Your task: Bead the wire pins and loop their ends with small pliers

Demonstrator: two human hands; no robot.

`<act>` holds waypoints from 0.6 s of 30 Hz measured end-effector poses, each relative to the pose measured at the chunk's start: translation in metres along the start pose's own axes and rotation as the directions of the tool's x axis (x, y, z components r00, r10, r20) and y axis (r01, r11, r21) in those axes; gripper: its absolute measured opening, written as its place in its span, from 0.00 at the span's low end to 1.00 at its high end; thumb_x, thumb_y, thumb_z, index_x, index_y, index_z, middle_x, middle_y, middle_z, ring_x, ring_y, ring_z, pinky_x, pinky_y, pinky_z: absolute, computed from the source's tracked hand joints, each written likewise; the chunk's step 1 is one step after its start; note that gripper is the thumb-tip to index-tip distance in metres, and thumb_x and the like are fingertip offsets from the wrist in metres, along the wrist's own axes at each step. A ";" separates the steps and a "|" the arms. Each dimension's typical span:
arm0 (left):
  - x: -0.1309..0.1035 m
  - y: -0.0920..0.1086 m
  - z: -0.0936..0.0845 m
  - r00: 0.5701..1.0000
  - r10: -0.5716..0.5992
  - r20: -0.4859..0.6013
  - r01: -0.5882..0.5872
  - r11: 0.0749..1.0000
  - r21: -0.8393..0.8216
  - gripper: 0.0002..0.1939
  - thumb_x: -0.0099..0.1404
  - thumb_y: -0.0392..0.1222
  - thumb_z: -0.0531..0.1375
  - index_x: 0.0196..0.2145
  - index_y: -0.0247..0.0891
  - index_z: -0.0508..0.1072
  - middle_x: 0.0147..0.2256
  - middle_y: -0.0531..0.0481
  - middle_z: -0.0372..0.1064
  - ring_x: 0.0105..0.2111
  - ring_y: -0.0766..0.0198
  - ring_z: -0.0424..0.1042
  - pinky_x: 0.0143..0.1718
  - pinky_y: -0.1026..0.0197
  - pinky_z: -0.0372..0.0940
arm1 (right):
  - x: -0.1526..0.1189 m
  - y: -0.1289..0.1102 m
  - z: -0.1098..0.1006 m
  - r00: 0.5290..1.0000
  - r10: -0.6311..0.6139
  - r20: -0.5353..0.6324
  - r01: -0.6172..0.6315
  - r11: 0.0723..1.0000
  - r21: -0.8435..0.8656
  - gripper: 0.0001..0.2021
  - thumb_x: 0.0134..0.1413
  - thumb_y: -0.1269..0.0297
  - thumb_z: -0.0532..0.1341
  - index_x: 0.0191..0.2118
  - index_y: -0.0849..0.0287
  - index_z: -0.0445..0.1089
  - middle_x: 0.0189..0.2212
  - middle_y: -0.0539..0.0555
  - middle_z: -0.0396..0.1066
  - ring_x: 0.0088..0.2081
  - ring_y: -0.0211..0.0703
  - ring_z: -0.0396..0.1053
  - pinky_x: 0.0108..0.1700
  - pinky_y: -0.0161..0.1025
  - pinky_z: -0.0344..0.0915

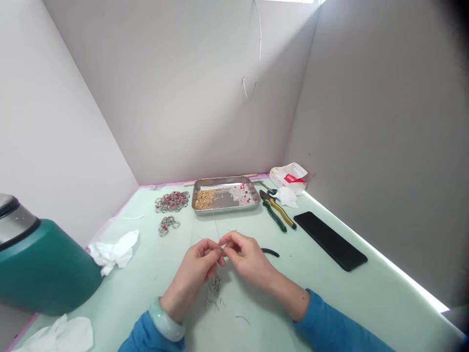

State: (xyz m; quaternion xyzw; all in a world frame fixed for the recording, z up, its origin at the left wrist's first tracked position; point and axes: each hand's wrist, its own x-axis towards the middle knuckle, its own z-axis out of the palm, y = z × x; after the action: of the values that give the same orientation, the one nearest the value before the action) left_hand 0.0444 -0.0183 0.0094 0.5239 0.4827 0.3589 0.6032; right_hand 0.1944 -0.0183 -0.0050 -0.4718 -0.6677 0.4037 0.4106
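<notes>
My left hand (200, 261) and my right hand (247, 256) meet over the middle of the table, fingertips touching. A thin wire (216, 227) rises from between the fingertips toward the tray. My right hand pinches this wire; my left thumb and finger are closed at the same spot on something small, mostly hidden by the fingers. Just below the hands lies a small pile of short wire pieces (215, 284), with one loose piece (243, 319) to the right. A black curved tool handle (271, 252) sticks out from behind my right hand.
A metal tray (227, 210) holds gold and clear beads with some red ones. Left of it lie piles of rings with red beads (172, 201). Pliers (276, 212), a black phone (330, 240) and a tissue pack (289, 177) are on the right. A green bottle (47, 264) stands left.
</notes>
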 end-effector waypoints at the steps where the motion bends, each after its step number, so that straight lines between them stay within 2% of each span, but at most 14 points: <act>1: 0.000 -0.001 0.000 1.000 -0.005 0.007 0.005 1.000 -0.012 0.05 0.54 0.39 0.57 0.25 0.36 0.64 0.21 0.55 0.65 0.14 0.75 0.48 0.15 0.69 0.41 | 0.000 0.001 0.000 1.000 0.020 0.004 -0.020 1.000 0.021 0.10 0.50 0.72 0.52 0.37 0.57 0.67 0.23 0.47 0.65 0.25 0.35 0.60 0.28 0.33 0.56; 6: -0.001 -0.002 0.002 1.000 -0.031 0.004 0.031 0.997 -0.068 0.02 0.53 0.37 0.56 0.26 0.36 0.64 0.21 0.54 0.65 0.14 0.76 0.47 0.14 0.69 0.39 | 0.001 0.003 0.002 0.998 0.058 0.013 -0.059 0.995 0.079 0.10 0.49 0.72 0.52 0.37 0.58 0.67 0.22 0.46 0.63 0.24 0.35 0.58 0.27 0.32 0.56; 12: 0.000 -0.001 0.003 0.999 -0.036 0.037 0.040 0.993 -0.107 0.04 0.53 0.39 0.57 0.27 0.37 0.63 0.21 0.55 0.66 0.13 0.76 0.47 0.14 0.69 0.38 | 0.001 0.001 0.002 1.000 0.031 -0.006 -0.030 0.999 0.037 0.10 0.49 0.74 0.52 0.36 0.58 0.67 0.21 0.46 0.62 0.24 0.35 0.58 0.28 0.32 0.55; 18: 0.001 -0.005 0.001 0.999 0.020 0.030 -0.018 0.998 -0.064 0.04 0.54 0.38 0.57 0.27 0.37 0.63 0.22 0.55 0.67 0.13 0.75 0.50 0.15 0.69 0.41 | 0.002 -0.002 0.000 1.000 -0.003 0.011 0.003 1.000 -0.009 0.11 0.50 0.73 0.51 0.37 0.57 0.67 0.21 0.45 0.62 0.23 0.35 0.57 0.27 0.32 0.54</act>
State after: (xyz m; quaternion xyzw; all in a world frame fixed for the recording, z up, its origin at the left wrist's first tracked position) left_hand 0.0452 -0.0182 0.0041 0.5143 0.4566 0.3717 0.6236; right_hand 0.1938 -0.0173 -0.0028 -0.4704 -0.6725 0.4026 0.4054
